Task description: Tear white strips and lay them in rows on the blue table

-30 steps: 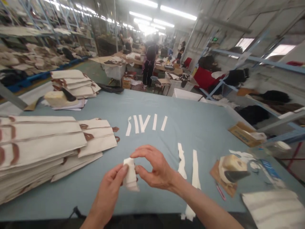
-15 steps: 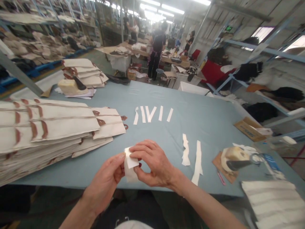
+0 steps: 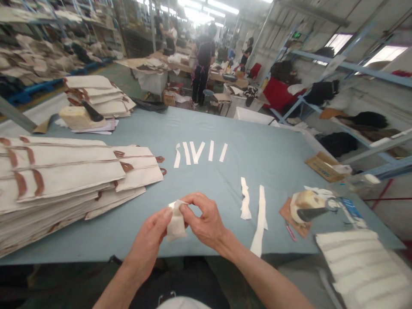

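A small white piece of material [image 3: 176,226] hangs between my hands above the table's front edge. My left hand [image 3: 153,231] pinches its left side near the top. On the other side, my right hand [image 3: 204,219] is closed on its upper right corner with thumb and index finger. Beyond them, several short white strips [image 3: 211,151] lie in a row on the blue-green table [image 3: 212,180]. Two longer white strips [image 3: 244,199] lie to the right of my right hand.
Stacked cream pieces with brown loops [image 3: 74,171] cover the left side. An iron-like tool [image 3: 310,208] rests at right beside a pink cutter [image 3: 290,231]. Striped cream fabric [image 3: 360,266] is at the lower right, a cardboard box [image 3: 325,166] behind. A person [image 3: 202,64] stands in the background.
My right fingers have shifted from lying flat over the white piece to pinching its upper corner, and its folded flap no longer lies across the front. The view has moved slightly right.
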The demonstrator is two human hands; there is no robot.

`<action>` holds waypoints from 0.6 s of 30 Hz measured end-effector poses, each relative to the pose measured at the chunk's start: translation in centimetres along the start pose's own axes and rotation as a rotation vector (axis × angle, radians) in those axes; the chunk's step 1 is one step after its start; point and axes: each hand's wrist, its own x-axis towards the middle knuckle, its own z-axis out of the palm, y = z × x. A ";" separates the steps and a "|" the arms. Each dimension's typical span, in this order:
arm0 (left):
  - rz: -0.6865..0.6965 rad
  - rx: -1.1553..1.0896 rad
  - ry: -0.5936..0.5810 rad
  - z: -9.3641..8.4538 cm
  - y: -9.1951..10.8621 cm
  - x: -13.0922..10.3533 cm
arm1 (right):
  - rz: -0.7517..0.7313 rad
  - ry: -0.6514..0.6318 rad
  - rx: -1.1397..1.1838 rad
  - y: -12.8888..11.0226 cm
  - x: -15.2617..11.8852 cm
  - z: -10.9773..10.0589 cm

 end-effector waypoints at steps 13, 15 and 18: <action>0.016 0.304 0.097 0.6 -2.7 4.2 | 0.367 -0.058 0.235 3.1 2.1 -0.7; 0.020 0.347 0.132 1.2 -3.1 4.5 | 0.410 -0.065 0.254 4.1 3.1 -1.1; 0.016 0.430 0.178 1.7 -4.0 4.5 | 0.511 -0.032 0.375 6.5 5.6 -2.3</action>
